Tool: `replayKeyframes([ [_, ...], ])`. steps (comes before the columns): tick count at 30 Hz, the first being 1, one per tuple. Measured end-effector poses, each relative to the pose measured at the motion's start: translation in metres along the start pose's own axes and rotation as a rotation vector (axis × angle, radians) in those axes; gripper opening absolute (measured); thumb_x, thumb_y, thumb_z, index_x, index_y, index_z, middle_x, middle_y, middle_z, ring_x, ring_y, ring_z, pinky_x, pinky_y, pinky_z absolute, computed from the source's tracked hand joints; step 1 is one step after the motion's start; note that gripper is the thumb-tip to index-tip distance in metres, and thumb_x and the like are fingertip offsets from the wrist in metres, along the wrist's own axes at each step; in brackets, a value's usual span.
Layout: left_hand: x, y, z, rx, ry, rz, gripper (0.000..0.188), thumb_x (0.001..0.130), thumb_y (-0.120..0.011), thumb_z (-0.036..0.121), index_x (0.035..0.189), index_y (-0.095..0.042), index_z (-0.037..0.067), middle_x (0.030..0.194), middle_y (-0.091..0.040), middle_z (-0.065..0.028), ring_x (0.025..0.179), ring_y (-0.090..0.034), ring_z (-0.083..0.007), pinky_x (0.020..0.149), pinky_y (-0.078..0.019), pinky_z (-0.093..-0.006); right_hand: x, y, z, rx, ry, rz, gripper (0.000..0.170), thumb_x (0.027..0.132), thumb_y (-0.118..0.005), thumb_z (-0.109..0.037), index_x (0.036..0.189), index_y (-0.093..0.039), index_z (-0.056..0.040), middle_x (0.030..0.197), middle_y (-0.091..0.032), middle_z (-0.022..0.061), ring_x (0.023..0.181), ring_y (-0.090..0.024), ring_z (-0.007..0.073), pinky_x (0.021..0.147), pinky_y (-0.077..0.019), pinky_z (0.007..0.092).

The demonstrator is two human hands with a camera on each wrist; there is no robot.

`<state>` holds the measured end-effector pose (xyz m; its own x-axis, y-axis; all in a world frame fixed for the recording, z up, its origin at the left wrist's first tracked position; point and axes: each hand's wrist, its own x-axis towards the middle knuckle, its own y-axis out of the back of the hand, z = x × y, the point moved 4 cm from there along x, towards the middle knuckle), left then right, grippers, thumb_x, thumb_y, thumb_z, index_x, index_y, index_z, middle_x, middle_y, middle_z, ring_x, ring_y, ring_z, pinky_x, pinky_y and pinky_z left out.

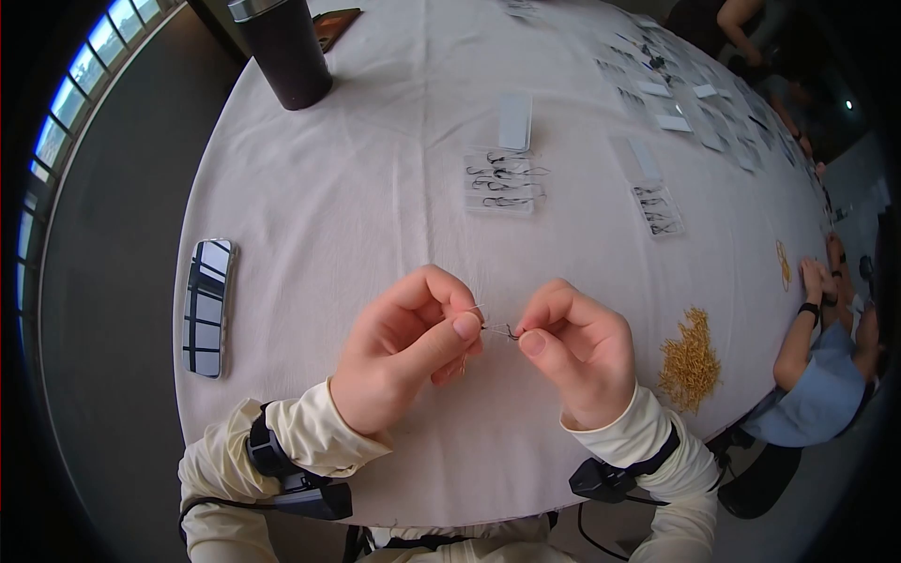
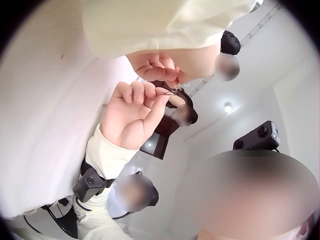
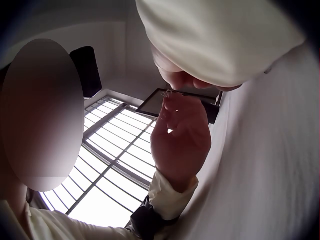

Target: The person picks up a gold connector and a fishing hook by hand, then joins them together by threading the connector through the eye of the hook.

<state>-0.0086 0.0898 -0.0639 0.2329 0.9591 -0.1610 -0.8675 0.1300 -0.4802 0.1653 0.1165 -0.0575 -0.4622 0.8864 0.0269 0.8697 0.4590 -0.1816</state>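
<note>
In the head view the left hand (image 1: 404, 342) pinches a thin pale thread (image 1: 477, 307) between thumb and forefinger. Facing it, the right hand (image 1: 582, 352) pinches a small dark hook (image 1: 511, 333) by one end, with fine line running across the short gap between the hands. The left wrist view shows the dark hook (image 2: 170, 93) at the right hand's (image 2: 131, 112) fingertips, and a tiny golden bit (image 2: 176, 86) by the left hand (image 2: 175, 65). In the right wrist view, thin strands (image 3: 166, 94) stick up from the left hand's (image 3: 181, 137) fingertips.
A pile of small golden pieces (image 1: 691, 361) lies right of the hands. Beyond them are clear boxes of dark hooks (image 1: 499, 199) (image 1: 660, 210). A phone (image 1: 208, 308) lies left, a dark tumbler (image 1: 286, 56) farther back. Many packets (image 1: 674, 123) and other people are at the right.
</note>
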Motion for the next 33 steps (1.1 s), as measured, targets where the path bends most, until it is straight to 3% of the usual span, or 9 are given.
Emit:
replayKeyframes([
  [4, -0.003, -0.002, 0.0, 0.141, -0.038, 0.051, 0.01, 0.098, -0.061, 0.012, 0.095, -0.054, 0.005, 0.085, -0.06, -0.0023, 0.068, -0.051, -0.0058, 0.058, -0.0409, -0.0227, 0.001, 0.001, 0.001, -0.039, -0.003, -0.003, 0.008, 0.094, -0.065, -0.005, 0.098, -0.063, 0.0015, 0.093, -0.058, 0.0023, 0.084, -0.054, 0.0081, 0.077, -0.0453, 0.0236],
  [6, -0.004, -0.001, 0.0, 0.169, -0.075, 0.026, 0.006, 0.097, -0.061, 0.007, 0.098, -0.056, 0.003, 0.088, -0.059, 0.0001, 0.08, -0.055, -0.0049, 0.07, -0.0453, -0.021, 0.001, -0.001, 0.0, -0.087, 0.016, -0.008, 0.008, 0.094, -0.065, -0.006, 0.096, -0.063, 0.001, 0.092, -0.058, 0.0021, 0.082, -0.053, 0.0079, 0.074, -0.0437, 0.0236],
  [7, -0.005, -0.001, -0.001, 0.168, -0.075, 0.027, 0.006, 0.097, -0.061, 0.007, 0.098, -0.056, 0.003, 0.088, -0.059, 0.0001, 0.08, -0.055, -0.0049, 0.07, -0.0453, -0.021, 0.001, -0.001, 0.0, -0.087, 0.015, -0.009, 0.008, 0.094, -0.065, -0.006, 0.096, -0.063, 0.001, 0.092, -0.058, 0.0021, 0.082, -0.053, 0.0079, 0.074, -0.0437, 0.0236],
  [19, -0.006, -0.004, 0.002, 0.539, -0.338, 0.026, 0.004, 0.091, -0.062, 0.0, 0.092, -0.059, 0.001, 0.078, -0.061, -0.0018, 0.063, -0.053, -0.0052, 0.056, -0.0431, -0.0216, 0.001, 0.0, 0.004, -0.179, -0.036, 0.044, 0.007, 0.091, -0.067, -0.007, 0.09, -0.064, -0.0005, 0.087, -0.058, 0.0012, 0.077, -0.05, 0.0079, 0.071, -0.041, 0.0241],
  [27, -0.008, -0.009, 0.009, 0.796, -0.511, -0.017, 0.01, 0.085, -0.063, -0.006, 0.093, -0.06, 0.0, 0.082, -0.061, -0.0066, 0.06, -0.057, -0.012, 0.054, -0.0448, -0.0251, 0.0, -0.001, 0.0, -0.311, 0.14, 0.098, 0.006, 0.087, -0.07, -0.004, 0.087, -0.065, -0.0012, 0.083, -0.059, 0.0023, 0.071, -0.052, 0.0083, 0.065, -0.0427, 0.0238],
  [33, -0.007, -0.009, 0.007, 0.744, -0.515, 0.029, 0.011, 0.085, -0.062, -0.007, 0.093, -0.061, 0.001, 0.083, -0.06, -0.0069, 0.06, -0.056, -0.013, 0.054, -0.0446, -0.0258, -0.002, -0.002, -0.004, -0.355, 0.238, 0.099, 0.008, 0.083, -0.075, 0.001, 0.084, -0.067, -0.0006, 0.081, -0.059, 0.0023, 0.067, -0.051, 0.0084, 0.06, -0.0424, 0.0232],
])
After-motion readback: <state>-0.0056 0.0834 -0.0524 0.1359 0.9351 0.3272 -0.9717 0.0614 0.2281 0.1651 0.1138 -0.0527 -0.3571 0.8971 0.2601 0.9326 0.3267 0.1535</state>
